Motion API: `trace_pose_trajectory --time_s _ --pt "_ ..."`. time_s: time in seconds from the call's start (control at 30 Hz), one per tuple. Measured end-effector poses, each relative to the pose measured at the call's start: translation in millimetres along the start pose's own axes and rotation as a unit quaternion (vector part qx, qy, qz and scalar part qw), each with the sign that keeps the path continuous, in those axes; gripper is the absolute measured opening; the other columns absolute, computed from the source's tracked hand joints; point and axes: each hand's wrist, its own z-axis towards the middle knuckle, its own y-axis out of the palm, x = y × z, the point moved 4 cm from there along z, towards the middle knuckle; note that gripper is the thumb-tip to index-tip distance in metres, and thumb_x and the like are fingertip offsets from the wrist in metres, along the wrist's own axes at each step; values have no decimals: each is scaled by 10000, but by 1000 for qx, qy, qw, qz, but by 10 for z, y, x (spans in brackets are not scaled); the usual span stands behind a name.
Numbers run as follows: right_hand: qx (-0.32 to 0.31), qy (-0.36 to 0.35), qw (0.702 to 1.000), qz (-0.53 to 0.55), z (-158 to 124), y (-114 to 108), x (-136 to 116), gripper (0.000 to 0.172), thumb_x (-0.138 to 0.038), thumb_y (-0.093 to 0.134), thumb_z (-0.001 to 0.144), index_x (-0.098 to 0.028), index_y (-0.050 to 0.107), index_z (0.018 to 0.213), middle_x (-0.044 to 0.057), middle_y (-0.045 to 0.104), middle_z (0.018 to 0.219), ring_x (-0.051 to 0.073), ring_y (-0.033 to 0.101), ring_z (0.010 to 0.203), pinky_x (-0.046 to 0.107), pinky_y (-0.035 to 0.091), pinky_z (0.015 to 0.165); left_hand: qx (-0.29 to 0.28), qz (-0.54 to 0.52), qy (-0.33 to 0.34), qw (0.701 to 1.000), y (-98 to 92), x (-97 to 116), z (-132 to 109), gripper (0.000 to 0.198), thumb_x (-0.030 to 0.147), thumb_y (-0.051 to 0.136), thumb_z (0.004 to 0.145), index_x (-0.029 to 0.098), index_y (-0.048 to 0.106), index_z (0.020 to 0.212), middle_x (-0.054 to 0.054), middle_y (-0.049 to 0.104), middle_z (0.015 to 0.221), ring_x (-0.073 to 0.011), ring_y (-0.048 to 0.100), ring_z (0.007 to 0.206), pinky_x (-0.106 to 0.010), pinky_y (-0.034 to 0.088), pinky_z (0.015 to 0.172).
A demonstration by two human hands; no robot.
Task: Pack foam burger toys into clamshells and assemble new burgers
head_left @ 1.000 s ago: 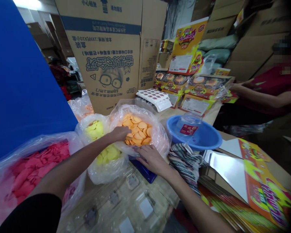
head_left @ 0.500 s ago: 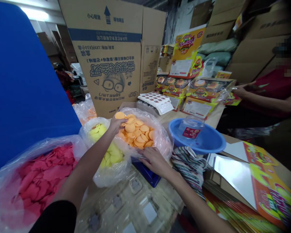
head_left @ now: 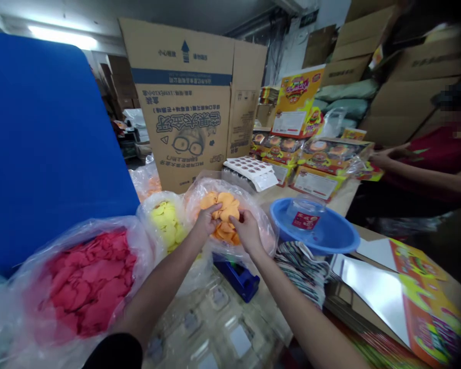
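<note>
Over the clear plastic bag point(head_left: 267, 230) of orange discs, my two hands come together at a loose cluster of thin orange discs point(head_left: 227, 202). My left hand point(head_left: 208, 219) is closed on the cluster's left side, thumb and fingers at its edge. From the right, my right hand point(head_left: 249, 231) pinches the same cluster; its fingertips are partly hidden. More orange discs point(head_left: 226, 233) lie below in the bag. To the left stand a bag of yellow pieces point(head_left: 165, 218) and a larger bag of red pieces point(head_left: 94, 277).
A blue tape dispenser point(head_left: 243, 283) sits before the orange bag, with clear plastic trays point(head_left: 215, 328) nearer me. At right are a blue basin point(head_left: 340, 238) holding a jar, a striped cloth point(head_left: 303, 271) and flat printed cartons point(head_left: 384, 287). Behind stands a tall cardboard box point(head_left: 188, 118); a person point(head_left: 426, 164) is at far right.
My left hand has moved right and down, away from the bag's far edge. The right hand has risen from the near rim to the discs, uncovering the tape dispenser. The view has tilted up.
</note>
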Motion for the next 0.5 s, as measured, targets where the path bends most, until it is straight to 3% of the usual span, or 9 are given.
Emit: trace_pose_trajectory --time_s 0.1,0.23,0.5 --pt "30 -138 989 -46 -119 1 -344 146 -272 507 732 -171 546 830 44 548 823 183 515 773 337 434 710 -1 -58 43 997 -13 158 -231 273 113 681 594 117 614 858 -37 659 779 -146 625 692 -269 508 695" --pt "-38 -284 957 -43 -439 90 -822 100 -221 456 784 -194 536 838 59 543 868 192 496 877 328 419 760 22 -127 106 986 -149 352 -707 212 122 654 640 136 618 848 -14 656 765 -119 618 688 -242 499 702" --pt "-206 -351 913 -36 -1479 283 -1576 118 -254 488 772 -194 577 820 45 625 821 187 558 801 315 406 736 104 -222 223 943 -702 615 -2062 234 165 608 703 117 593 931 -64 655 857 -143 626 733 -249 498 711"
